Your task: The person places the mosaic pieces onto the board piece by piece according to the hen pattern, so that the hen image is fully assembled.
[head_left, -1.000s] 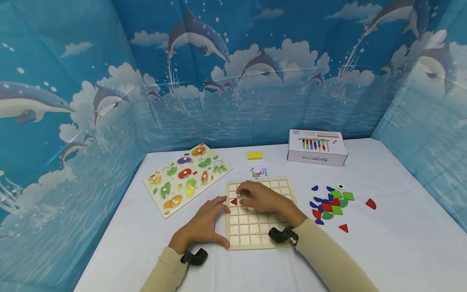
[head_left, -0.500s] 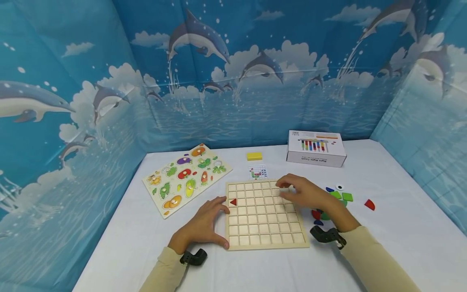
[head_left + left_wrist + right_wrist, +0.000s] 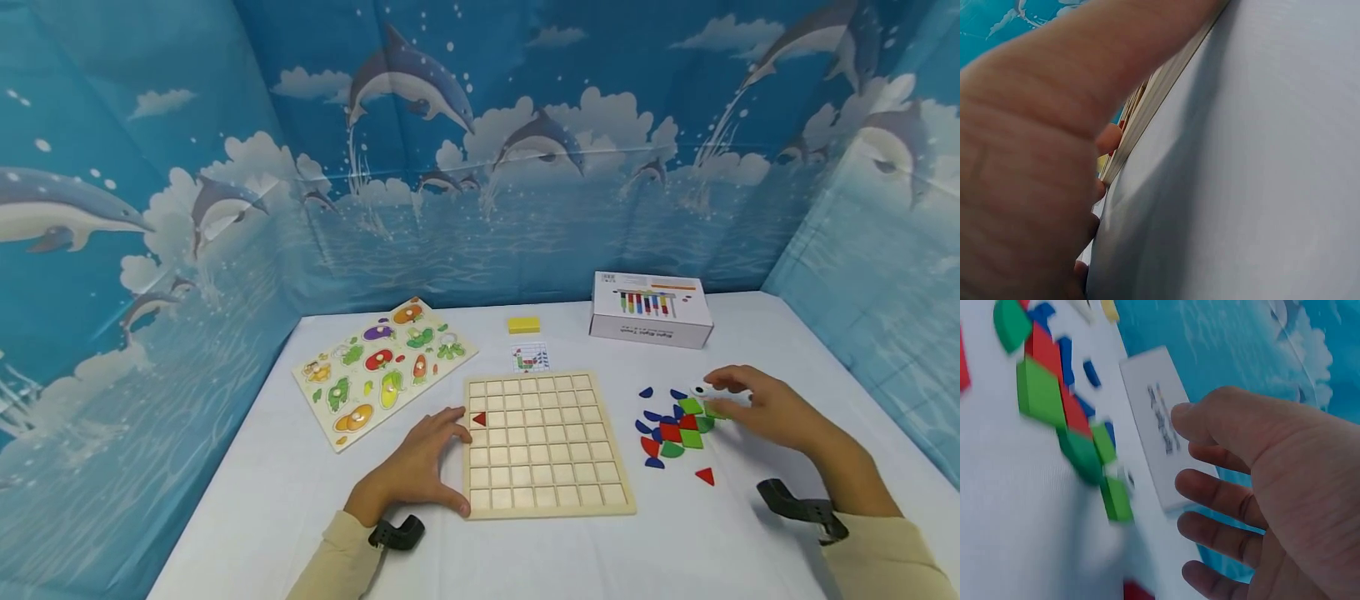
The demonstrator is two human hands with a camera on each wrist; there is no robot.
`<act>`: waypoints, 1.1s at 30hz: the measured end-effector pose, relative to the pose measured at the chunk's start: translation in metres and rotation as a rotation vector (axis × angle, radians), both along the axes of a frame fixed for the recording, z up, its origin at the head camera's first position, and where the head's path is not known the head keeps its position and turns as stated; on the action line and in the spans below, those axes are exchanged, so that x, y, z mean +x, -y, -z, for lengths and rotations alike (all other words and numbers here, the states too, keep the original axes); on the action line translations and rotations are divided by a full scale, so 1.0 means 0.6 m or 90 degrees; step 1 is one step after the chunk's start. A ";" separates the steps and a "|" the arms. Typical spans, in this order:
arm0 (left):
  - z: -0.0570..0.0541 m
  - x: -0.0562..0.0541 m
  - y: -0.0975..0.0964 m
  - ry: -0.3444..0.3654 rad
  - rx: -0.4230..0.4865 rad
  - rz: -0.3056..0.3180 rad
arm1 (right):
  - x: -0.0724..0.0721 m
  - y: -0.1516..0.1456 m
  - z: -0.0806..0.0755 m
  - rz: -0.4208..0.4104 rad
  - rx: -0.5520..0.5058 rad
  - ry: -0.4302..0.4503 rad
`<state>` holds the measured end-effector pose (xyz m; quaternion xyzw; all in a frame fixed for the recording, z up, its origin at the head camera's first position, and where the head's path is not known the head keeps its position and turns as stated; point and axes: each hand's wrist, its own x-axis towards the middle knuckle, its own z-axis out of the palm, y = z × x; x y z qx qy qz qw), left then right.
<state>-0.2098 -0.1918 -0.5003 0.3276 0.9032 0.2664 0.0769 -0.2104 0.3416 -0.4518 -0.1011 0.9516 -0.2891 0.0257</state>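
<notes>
My left hand rests at the left side of a wooden grid board, thumb and fingers spread along its edge. The left wrist view has the thumb close up against the board's side. A red triangle lies in a cell of the left column. To the board's right, my right hand hovers over a cluster of flat pieces, holding nothing. Nearest its fingertips are a white eye disc and a green square, partly hidden in the head view. A second red triangle lies apart, nearer me.
A vegetable puzzle board lies at the left. Behind the grid board are a small pattern card and a yellow block. A white box stands at the back right, before a dolphin-print cloth wall.
My right hand has left the area over the grid board and travelled right, to the loose pieces. The left hand stays at the board's edge, and the red triangle remains in its cell.
</notes>
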 end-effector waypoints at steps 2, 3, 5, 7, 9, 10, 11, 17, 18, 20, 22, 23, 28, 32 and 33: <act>0.000 0.001 0.000 0.001 0.000 -0.003 | 0.005 -0.025 0.008 0.010 0.008 0.013; 0.000 0.001 0.001 0.002 0.000 -0.004 | 0.008 -0.035 0.013 0.012 0.013 0.021; 0.000 0.002 0.001 0.003 0.000 -0.004 | 0.014 -0.052 0.025 0.010 0.025 0.027; 0.000 0.002 0.001 0.007 0.000 -0.005 | 0.020 -0.065 0.038 0.005 0.034 0.026; 0.000 0.002 0.001 0.010 0.003 -0.006 | 0.026 -0.075 0.048 0.006 0.040 0.019; 0.000 0.002 0.002 0.010 0.003 -0.006 | 0.028 -0.080 0.053 0.010 0.042 0.011; 0.001 0.002 0.002 0.010 0.004 -0.007 | 0.031 -0.084 0.056 0.015 0.040 0.008; 0.004 -0.001 0.002 0.001 -0.004 -0.006 | 0.044 -0.112 0.067 0.039 0.021 0.002; 0.004 -0.001 0.002 0.000 -0.005 -0.005 | 0.046 -0.116 0.068 0.044 0.023 -0.002; 0.005 -0.001 0.002 0.001 -0.006 -0.006 | 0.047 -0.120 0.071 0.050 0.018 -0.003; 0.004 -0.001 0.002 0.001 -0.004 -0.005 | 0.048 -0.121 0.073 0.058 0.018 -0.007; 0.003 -0.001 0.002 0.002 -0.003 -0.004 | 0.048 -0.121 0.074 0.061 0.017 -0.006; 0.002 -0.001 0.001 0.002 -0.002 -0.003 | 0.048 -0.114 0.078 0.060 0.007 -0.021; 0.001 -0.001 0.002 0.007 0.001 -0.005 | 0.045 -0.108 0.078 0.043 0.004 -0.032; 0.001 -0.001 0.002 0.008 0.004 -0.005 | 0.044 -0.107 0.077 0.042 0.007 -0.035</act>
